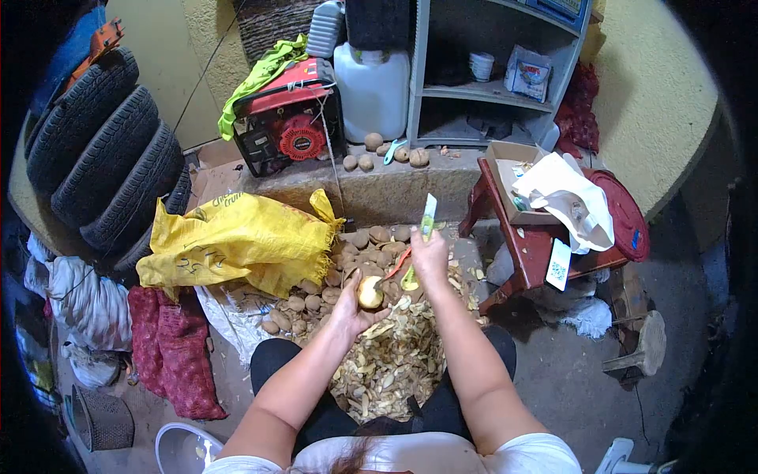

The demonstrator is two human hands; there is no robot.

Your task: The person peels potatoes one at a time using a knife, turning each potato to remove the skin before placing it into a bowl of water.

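My left hand [350, 310] cups a partly peeled potato [369, 292], its pale flesh showing on the upper side. Close to its right, my right hand [429, 259] is closed around a long green and white tool [428, 215], which sticks out above and below the fist. A thin orange piece [399, 263] reaches from this hand toward the potato; I cannot tell whether it belongs to the tool. Beneath both hands lies a heap of peelings [391, 363] between my legs. Unpeeled brown potatoes [377, 245] are piled just beyond.
A yellow sack [237, 245] lies left of the potatoes, with red mesh bags [175, 347] nearer. Behind stand a red generator [296, 118] and a white jerrycan [371, 95] on a ledge. To the right, a dark red stool [505, 276] bears a cardboard box [505, 186] and a phone [558, 265].
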